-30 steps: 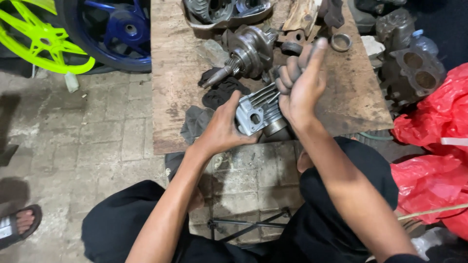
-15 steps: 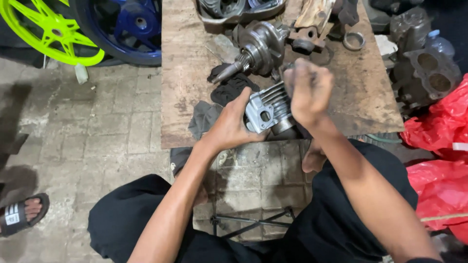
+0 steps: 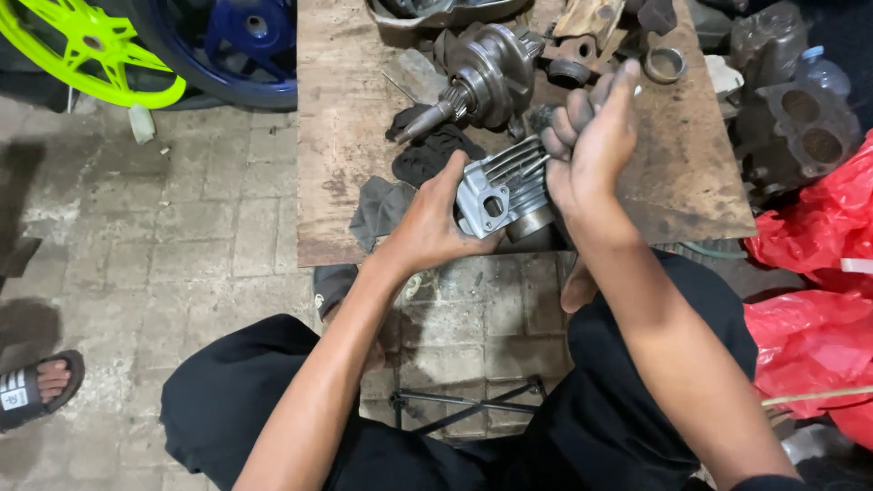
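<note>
The finned engine cylinder (image 3: pixel 503 189) sits at the near edge of the wooden board (image 3: pixel 346 136), tilted, with its sleeve end toward the person. The left hand (image 3: pixel 435 221) clasps it from the near left side, fingers wrapped around the flange. The right hand (image 3: pixel 591 141) is closed in a fist just right of the cylinder, gripping a thin tool whose tip barely shows; what kind of tool it is cannot be made out. Since a second ago, the fingers of that hand have curled shut from a looser hold and the cylinder has barely shifted. Beyond the cylinder lie dark rags (image 3: pixel 427 155), a crankshaft (image 3: pixel 486 77) and a metal ring (image 3: pixel 666 64). Far left of it stand a blue wheel (image 3: pixel 236 41) and a green wheel (image 3: pixel 86 50), both cut off by the frame.
</note>
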